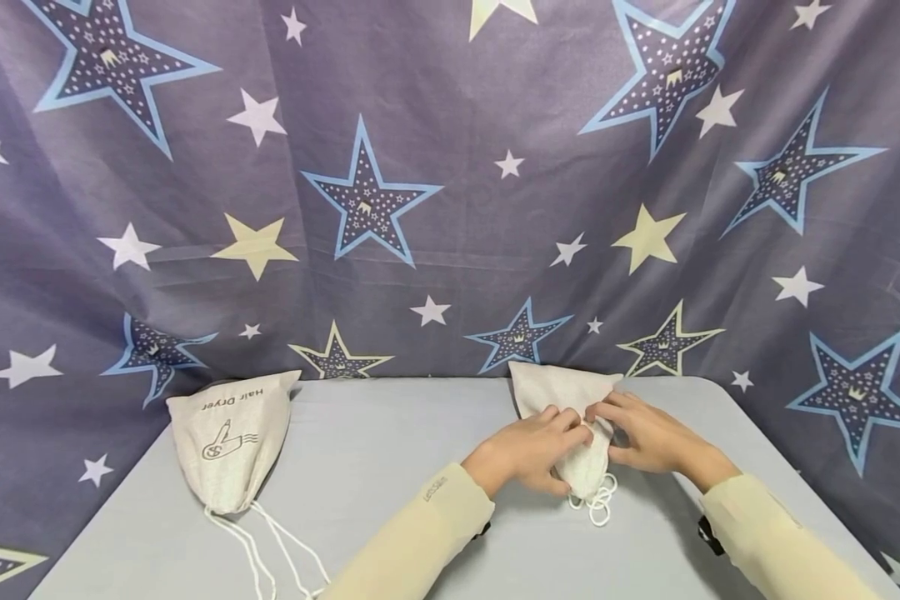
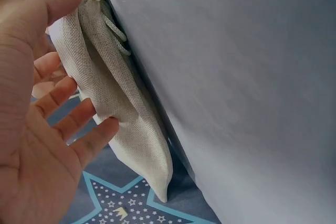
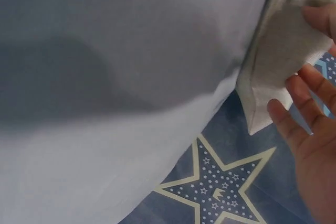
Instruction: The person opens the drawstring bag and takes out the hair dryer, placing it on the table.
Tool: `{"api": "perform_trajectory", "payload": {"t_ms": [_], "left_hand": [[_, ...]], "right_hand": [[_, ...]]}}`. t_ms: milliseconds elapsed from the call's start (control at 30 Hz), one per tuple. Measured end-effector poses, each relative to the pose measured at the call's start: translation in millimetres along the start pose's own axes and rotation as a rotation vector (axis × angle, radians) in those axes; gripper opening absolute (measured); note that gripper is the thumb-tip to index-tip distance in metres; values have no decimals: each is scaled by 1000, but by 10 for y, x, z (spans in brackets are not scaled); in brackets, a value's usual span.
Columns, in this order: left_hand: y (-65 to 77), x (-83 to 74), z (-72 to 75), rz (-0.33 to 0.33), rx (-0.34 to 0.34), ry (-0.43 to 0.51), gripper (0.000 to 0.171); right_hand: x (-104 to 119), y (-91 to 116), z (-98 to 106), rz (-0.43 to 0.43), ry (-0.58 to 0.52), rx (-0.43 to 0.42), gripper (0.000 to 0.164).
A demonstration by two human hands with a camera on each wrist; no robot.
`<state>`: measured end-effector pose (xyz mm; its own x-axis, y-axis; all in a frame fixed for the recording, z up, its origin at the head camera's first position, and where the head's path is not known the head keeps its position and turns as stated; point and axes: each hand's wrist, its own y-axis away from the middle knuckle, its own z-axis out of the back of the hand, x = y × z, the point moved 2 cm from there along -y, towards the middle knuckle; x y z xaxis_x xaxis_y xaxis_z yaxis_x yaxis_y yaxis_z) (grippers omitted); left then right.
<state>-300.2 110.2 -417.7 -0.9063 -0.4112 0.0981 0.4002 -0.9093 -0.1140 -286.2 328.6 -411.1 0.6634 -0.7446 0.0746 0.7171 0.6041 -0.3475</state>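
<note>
A cream cloth drawstring bag [image 1: 562, 387] lies toward the table's far right edge, its gathered end and white cords [image 1: 600, 502] toward me. My left hand [image 1: 532, 450] touches its left side with loosely bent fingers; in the left wrist view the thumb lies by the gathered neck of the bag [image 2: 113, 82]. On the right side my right hand [image 1: 648, 433] rests against the cloth, fingers spread, thumb on the bag [image 3: 283, 40] in the right wrist view. What the bag contains is hidden.
A second cream drawstring bag [image 1: 232, 442] marked "Hair Dryer" lies at the far left, upside down to me, its white cords trailing toward the front. The table [image 1: 390, 450] is pale grey. Behind it hangs a dark star-patterned cloth [image 1: 450, 208].
</note>
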Motion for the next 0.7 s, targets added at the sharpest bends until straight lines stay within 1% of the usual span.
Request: {"api": "perform_trajectory", "payload": {"t_ms": [100,267,433,533,700], "left_hand": [[25,-4,3,-9,-13,-50,68],[66,-3,1,-18,-25,-84,56],[101,-12,34,-63,-53,-140,39],[111,-32,60,-92,-60,-178,29],[113,-65,68,-125,-66,-247,25]], "right_hand": [[29,14,29,5,23,-10,50],[74,38,50,24,56,-30,50],[132,54,66,7,62,-46,48],[165,67,90,-2,55,-57,46],[203,70,110,-21,38,-67,42]]}}
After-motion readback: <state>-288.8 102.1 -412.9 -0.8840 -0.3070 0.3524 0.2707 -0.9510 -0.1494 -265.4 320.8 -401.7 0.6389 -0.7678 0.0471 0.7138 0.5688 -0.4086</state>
